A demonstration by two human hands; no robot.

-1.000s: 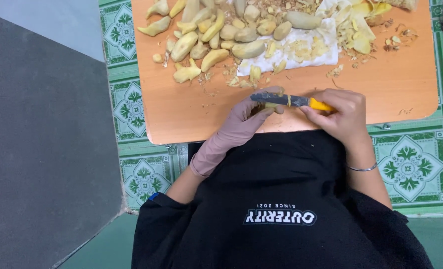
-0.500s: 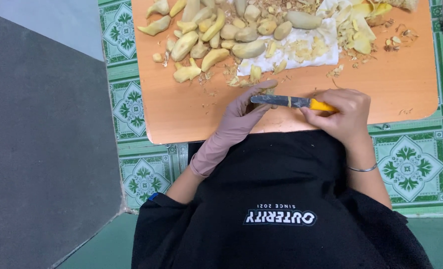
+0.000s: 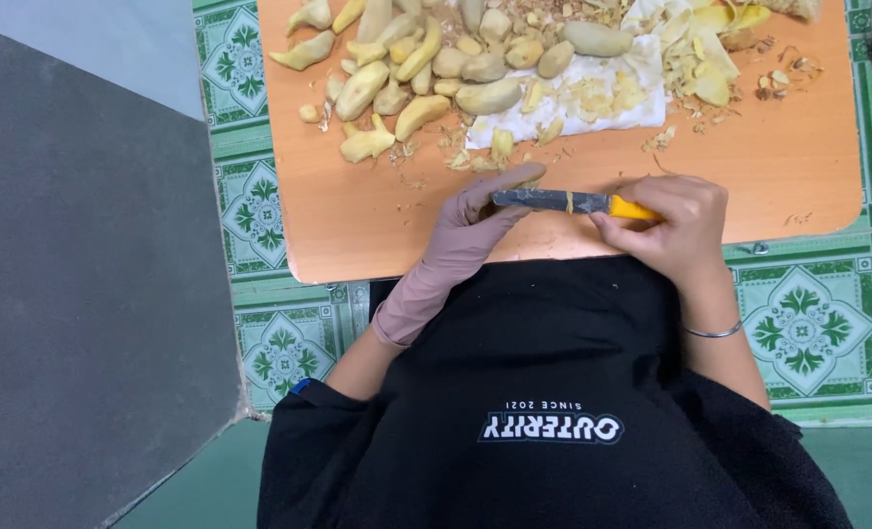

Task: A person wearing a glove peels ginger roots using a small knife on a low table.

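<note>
While the camera looks straight down, a black shirt (image 3: 554, 411) with pale lettering fills the nearest part of the view. Either side of it lies a green tiled floor (image 3: 799, 328) with white flower patterns. A large flat grey panel (image 3: 83, 294) takes up the near side of the frame beyond the left arm.

Next out, an orange board (image 3: 358, 216) with rounded corners rests on the tiles. Both hands meet over its near edge.

Left hand (image 3: 475, 230): in a dull pink glove, fingers curled, fingertips at the blade tip of a knife (image 3: 573, 203). Whether it pinches something small under the blade cannot be told; the fingers hide that spot.

Right hand (image 3: 676, 225): bare, thin bracelet (image 3: 715, 333) at the wrist, closed snugly around the knife's yellow handle.

Knife: held just above the board's near edge, between the two hands. Long axis runs across the view, roughly parallel to that edge. Grey blade points toward the left hand; yellow handle end sits inside the right fist.

Farther out, mid-board, scattered peel scraps (image 3: 475, 157). Beyond these, a heap of pale yellowish peeled root pieces (image 3: 407, 73), some resting on a white cloth (image 3: 593, 98). On the far right corner, a pile of thin yellow peelings (image 3: 710, 59).
</note>
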